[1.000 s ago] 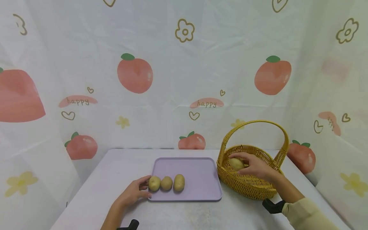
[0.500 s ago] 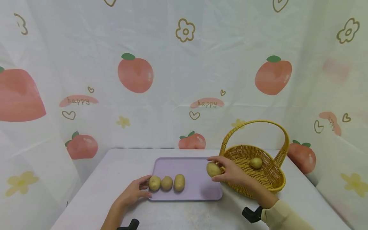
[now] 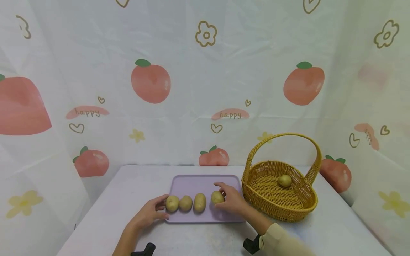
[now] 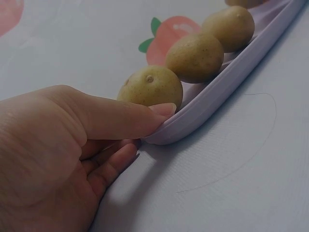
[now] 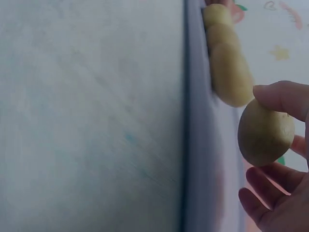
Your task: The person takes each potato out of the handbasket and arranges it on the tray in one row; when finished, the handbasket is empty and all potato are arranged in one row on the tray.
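Three potatoes lie in a row on a lilac tray (image 3: 224,217): a left one (image 3: 172,203), a middle one (image 3: 185,203) and a longer one (image 3: 200,203). My right hand (image 3: 233,200) grips another potato (image 5: 265,133) between thumb and fingers, just right of that row and over the tray. At the tray's near left corner, my left hand (image 3: 148,213) holds the edge. The left wrist view shows its thumb (image 4: 140,118) along the rim beside the left potato, the other fingers lower, outside the tray wall.
A yellow wicker basket (image 3: 278,213) with a tall arched handle stands right of the tray. One potato (image 3: 284,180) lies inside it. Behind the white table (image 3: 141,177) hangs a peach-printed curtain (image 3: 205,78).
My right hand has carried a potato out of the basket, leftward to the tray beside the row. The potato left in the basket has come into view. My left hand has stayed put.
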### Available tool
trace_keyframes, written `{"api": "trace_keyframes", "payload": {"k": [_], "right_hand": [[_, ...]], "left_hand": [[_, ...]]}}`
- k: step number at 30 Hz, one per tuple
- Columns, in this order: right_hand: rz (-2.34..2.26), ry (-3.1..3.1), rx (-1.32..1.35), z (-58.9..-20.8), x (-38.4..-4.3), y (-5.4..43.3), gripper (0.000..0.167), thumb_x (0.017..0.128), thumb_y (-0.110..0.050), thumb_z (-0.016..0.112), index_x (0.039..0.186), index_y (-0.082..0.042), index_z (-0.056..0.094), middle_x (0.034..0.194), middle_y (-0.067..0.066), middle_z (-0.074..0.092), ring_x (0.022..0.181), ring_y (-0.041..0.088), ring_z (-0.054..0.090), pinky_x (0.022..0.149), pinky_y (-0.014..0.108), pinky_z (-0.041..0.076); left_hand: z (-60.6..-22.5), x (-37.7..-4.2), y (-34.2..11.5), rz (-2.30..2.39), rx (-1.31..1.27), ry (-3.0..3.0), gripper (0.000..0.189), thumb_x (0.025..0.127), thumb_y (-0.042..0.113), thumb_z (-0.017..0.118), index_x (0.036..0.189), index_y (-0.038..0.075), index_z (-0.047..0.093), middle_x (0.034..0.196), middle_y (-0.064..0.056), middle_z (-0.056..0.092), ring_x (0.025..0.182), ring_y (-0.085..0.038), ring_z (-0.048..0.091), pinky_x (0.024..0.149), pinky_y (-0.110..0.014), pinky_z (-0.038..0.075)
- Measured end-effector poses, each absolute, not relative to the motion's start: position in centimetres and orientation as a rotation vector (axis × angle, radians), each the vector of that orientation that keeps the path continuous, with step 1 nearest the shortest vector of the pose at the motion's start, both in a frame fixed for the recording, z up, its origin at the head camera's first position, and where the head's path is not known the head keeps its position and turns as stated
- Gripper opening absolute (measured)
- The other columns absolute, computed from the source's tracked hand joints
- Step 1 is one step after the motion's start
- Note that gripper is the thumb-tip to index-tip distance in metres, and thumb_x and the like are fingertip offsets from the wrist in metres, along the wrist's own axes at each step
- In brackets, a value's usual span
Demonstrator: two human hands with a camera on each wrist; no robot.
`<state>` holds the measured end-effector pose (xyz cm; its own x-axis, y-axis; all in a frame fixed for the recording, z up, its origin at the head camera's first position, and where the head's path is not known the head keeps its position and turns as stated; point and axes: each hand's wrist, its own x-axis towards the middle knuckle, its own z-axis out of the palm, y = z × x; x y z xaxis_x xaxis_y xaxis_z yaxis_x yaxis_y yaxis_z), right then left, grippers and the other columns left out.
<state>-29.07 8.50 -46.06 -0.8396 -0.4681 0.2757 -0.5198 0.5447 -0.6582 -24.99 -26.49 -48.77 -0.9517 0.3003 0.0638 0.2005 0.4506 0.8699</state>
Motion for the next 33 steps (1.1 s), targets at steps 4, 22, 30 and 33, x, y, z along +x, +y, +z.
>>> {"api": "trace_keyframes", "payload": {"k": [4, 22, 30, 33], "right_hand": [[1.184, -2.729, 0.847, -47.0, -29.2, 7.6, 0.077, 0.068, -0.015, 0.084, 0.136, -0.002, 0.051, 0.1, 0.005, 0.061, 0.087, 0.018, 0.055, 0.074, 0.034, 0.049], [1.202, -2.749, 0.88, -45.5, -28.0, 8.7, 0.079, 0.075, -0.024, 0.084, 0.141, -0.004, 0.046, 0.125, 0.022, 0.055, 0.111, 0.037, 0.054, 0.089, 0.052, 0.048], [1.069, -2.683, 1.063, -41.3, -28.0, 12.4, 0.049, 0.08, -0.011, 0.079, 0.126, -0.007, 0.061, 0.115, 0.009, 0.065, 0.102, 0.032, 0.061, 0.084, 0.047, 0.052], [1.02, -2.706, 1.085, -39.5, -28.1, 14.1, 0.038, 0.081, -0.011, 0.077, 0.118, -0.008, 0.066, 0.107, 0.003, 0.067, 0.098, 0.029, 0.062, 0.083, 0.047, 0.054]], "left_hand": [[-48.9, -25.0, -26.5, 1.532, 0.428, 2.589, 0.083, 0.073, 0.008, 0.083, 0.14, -0.012, 0.039, 0.126, -0.028, 0.055, 0.113, -0.042, 0.056, 0.099, -0.05, 0.046], [-48.7, -25.1, -26.5, 1.522, 0.422, 2.588, 0.082, 0.074, 0.009, 0.083, 0.141, -0.011, 0.04, 0.127, -0.028, 0.055, 0.113, -0.041, 0.056, 0.098, -0.05, 0.046], [-48.7, -25.1, -26.5, 1.529, 0.419, 2.584, 0.083, 0.073, 0.008, 0.082, 0.141, -0.012, 0.039, 0.127, -0.027, 0.054, 0.114, -0.042, 0.056, 0.099, -0.05, 0.046], [-48.7, -25.0, -26.4, 1.53, 0.419, 2.581, 0.083, 0.073, 0.008, 0.083, 0.141, -0.012, 0.039, 0.127, -0.027, 0.054, 0.114, -0.042, 0.056, 0.099, -0.05, 0.046]]}}
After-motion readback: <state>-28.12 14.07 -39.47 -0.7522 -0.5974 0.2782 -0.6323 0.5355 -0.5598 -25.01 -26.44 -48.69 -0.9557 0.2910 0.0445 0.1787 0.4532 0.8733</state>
